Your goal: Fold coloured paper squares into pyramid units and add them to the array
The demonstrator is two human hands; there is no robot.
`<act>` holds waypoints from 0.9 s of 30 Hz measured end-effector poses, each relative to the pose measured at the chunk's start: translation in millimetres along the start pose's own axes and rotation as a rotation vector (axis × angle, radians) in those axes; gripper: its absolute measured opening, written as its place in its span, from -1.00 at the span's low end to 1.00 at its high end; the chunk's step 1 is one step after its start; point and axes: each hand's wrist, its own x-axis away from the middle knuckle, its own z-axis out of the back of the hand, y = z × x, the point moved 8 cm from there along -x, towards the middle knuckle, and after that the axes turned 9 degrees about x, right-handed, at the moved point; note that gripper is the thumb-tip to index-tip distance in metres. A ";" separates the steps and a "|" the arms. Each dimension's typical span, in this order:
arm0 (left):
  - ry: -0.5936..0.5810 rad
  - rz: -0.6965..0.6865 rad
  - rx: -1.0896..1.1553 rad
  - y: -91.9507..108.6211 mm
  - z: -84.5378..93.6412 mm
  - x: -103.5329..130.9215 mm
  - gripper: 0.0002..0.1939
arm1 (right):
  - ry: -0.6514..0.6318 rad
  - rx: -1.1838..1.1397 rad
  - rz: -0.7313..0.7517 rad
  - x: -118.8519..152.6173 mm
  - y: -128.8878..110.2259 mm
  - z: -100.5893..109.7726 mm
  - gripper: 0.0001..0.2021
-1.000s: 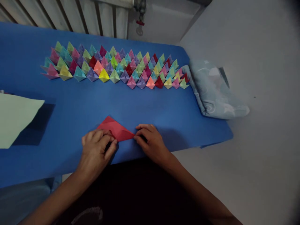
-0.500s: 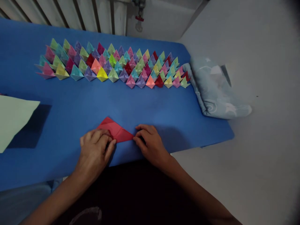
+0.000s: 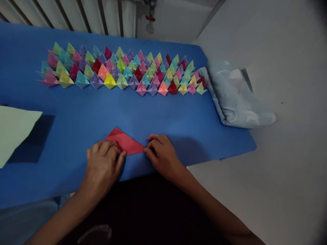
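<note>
A red sheet of paper [image 3: 129, 144], folded and creased, lies flat near the front edge of the blue table [image 3: 163, 115]. My left hand [image 3: 103, 163] rests on its left part with curled fingers, thumb and fingers pressing the paper down and hiding its lower left side. At the paper's pointed right end, my right hand [image 3: 162, 153] pinches the tip between thumb and fingers. Beyond both hands stand rows of folded paper boats [image 3: 122, 82] in many colours, packed closely together.
A pale green sheet of paper [image 3: 16, 129] sticks in from the left, casting a shadow on the table. To the right, a folded grey-blue patterned cloth [image 3: 235, 98] lies against the wall [image 3: 293, 136]. Behind the table are a radiator [image 3: 109, 17] and a red-handled valve [image 3: 150, 18].
Both hands stay in nearly the same place on the red paper. The view has shifted very slightly; nothing was taken up or let go.
</note>
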 end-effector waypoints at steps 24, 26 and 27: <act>-0.138 -0.468 -0.105 11.3 -6.3 11.4 -0.51 | -0.029 -0.033 -0.081 -5.4 11.7 -0.2 -0.90; -0.128 -0.450 -0.109 10.4 -2.5 19.8 -0.47 | -0.017 -0.038 -0.058 -6.0 11.2 1.1 -0.89; -0.125 -0.434 -0.116 9.6 -0.7 24.7 -0.44 | -0.014 -0.038 -0.045 -6.4 11.0 1.6 -0.89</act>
